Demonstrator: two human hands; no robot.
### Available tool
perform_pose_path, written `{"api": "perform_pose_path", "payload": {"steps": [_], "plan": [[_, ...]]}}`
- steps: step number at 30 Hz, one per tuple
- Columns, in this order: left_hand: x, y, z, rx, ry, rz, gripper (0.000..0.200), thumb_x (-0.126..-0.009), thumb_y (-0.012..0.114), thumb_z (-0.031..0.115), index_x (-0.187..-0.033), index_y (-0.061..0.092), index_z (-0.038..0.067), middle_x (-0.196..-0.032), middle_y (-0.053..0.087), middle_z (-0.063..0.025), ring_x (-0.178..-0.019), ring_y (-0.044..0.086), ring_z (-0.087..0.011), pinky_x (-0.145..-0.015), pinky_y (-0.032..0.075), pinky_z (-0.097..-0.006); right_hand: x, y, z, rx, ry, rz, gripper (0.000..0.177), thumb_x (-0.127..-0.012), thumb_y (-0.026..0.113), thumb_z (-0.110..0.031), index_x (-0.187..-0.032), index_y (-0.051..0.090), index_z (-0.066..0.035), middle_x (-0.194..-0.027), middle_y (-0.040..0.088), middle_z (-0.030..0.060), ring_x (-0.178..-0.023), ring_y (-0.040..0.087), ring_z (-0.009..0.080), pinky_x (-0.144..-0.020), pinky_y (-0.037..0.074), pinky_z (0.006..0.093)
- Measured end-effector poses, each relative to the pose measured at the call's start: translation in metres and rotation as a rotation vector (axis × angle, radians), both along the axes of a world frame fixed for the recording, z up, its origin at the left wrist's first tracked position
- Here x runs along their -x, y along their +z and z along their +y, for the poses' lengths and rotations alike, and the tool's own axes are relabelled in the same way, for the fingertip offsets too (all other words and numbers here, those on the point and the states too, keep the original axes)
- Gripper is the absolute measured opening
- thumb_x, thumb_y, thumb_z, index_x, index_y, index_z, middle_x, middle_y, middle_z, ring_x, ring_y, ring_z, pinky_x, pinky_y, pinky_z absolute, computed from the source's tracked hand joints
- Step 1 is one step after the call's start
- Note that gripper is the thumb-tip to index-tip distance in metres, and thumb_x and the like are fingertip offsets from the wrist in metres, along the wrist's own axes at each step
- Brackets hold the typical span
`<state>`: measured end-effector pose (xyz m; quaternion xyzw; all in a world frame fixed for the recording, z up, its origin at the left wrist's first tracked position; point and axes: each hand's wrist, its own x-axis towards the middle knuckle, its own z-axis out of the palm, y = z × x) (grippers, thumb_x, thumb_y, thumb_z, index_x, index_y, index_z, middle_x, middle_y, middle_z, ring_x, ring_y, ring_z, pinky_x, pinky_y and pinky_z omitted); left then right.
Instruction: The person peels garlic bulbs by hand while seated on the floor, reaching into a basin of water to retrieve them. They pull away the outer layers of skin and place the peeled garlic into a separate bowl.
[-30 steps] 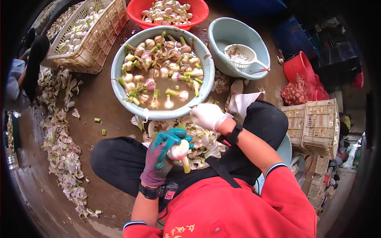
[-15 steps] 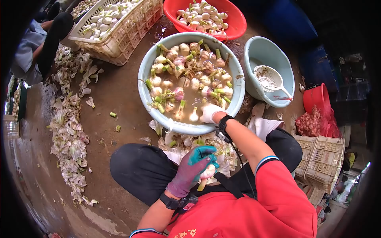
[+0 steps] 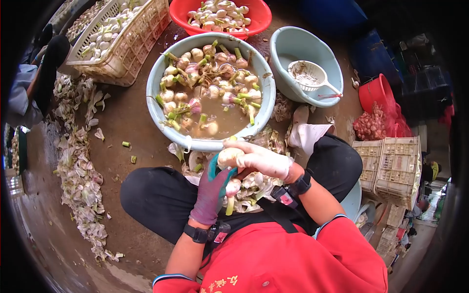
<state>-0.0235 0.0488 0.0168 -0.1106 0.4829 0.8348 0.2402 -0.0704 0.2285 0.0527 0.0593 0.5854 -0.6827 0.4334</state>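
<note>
My left hand [image 3: 209,196], in a purple and teal glove, is closed around a garlic bulb [image 3: 233,187] whose cut green stem points down toward my lap. Just above it, a second, paler garlic bulb [image 3: 229,157] is gripped by my right hand [image 3: 266,160] in a white glove, with my left fingertips against its lower side. Both hands are together over my lap, at the near rim of a light blue basin [image 3: 152,105]. Muddy water and many stemmed garlic bulbs [image 3: 194,105] fill that basin.
A red basin [image 3: 261,22] and a plastic crate [image 3: 128,61] of peeled garlic stand behind. At right, a second blue basin [image 3: 337,63] holds a white strainer [image 3: 312,78]. Garlic skins [image 3: 83,180] lie along the floor at left. Crates [image 3: 398,168] stand far right.
My right hand has come out of the basin water with a garlic bulb and met my left hand. My left hand has kept its bulb. The view has shifted slightly.
</note>
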Motion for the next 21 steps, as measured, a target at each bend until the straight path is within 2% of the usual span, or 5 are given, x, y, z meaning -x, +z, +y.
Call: {"api": "perform_pose_path", "payload": {"steps": [2,3,5,11,21], "plan": [[-0.004,-0.002,0.001,0.025,-0.059,0.005,0.037,-0.093,0.055,0.014,-0.127,0.05,0.001,-0.112,0.059,-0.0072,-0.098,0.058,-0.0104,-0.083,0.047,-0.0239,-0.012,0.003,-0.002,-0.067,-0.053,0.155,0.053,-0.089,0.054,-0.024,-0.138,0.042,-0.007,-0.109,0.06,0.0032,-0.088,0.063,0.0213,-0.077,0.054,0.0333],[-0.002,0.001,-0.001,-0.087,-0.04,-0.089,0.034,-0.09,0.057,0.002,-0.123,0.049,0.0,-0.11,0.059,-0.0093,-0.085,0.06,-0.0128,-0.066,0.051,-0.0246,-0.013,0.007,-0.001,-0.352,0.064,0.419,0.051,-0.088,0.053,-0.025,-0.135,0.045,-0.006,-0.104,0.062,0.0088,-0.089,0.063,0.0259,-0.079,0.053,0.0364],[-0.002,0.001,0.001,-0.034,0.0,-0.077,0.038,-0.089,0.058,0.002,-0.125,0.048,0.0,-0.109,0.059,-0.0085,-0.085,0.06,-0.0127,-0.065,0.05,-0.0237,-0.02,0.009,-0.002,-0.787,0.159,0.808,0.039,-0.086,0.053,-0.026,-0.119,0.059,-0.005,-0.092,0.063,0.0216,-0.093,0.062,0.0357,-0.082,0.049,0.0443],[-0.009,0.007,0.002,0.137,-0.059,-0.037,0.052,-0.082,0.06,-0.006,-0.13,0.047,0.006,-0.107,0.06,-0.0081,-0.071,0.058,-0.0109,-0.048,0.045,-0.0215,-0.044,0.015,-0.019,-1.046,0.153,0.958,0.02,-0.083,0.056,-0.023,-0.091,0.061,-0.006,-0.079,0.062,0.0156,-0.077,0.063,0.0336,-0.07,0.05,0.0448],[-0.015,0.0,-0.009,0.237,-0.01,0.005,0.044,-0.081,0.06,-0.004,-0.123,0.051,0.003,-0.103,0.062,-0.0082,-0.08,0.063,-0.0127,-0.056,0.051,-0.0218,-0.04,-0.004,-0.041,-1.204,0.212,1.057,0.013,-0.077,0.059,-0.018,-0.073,0.064,-0.006,-0.07,0.064,0.0147,-0.068,0.066,0.032,-0.062,0.052,0.0422]]}}
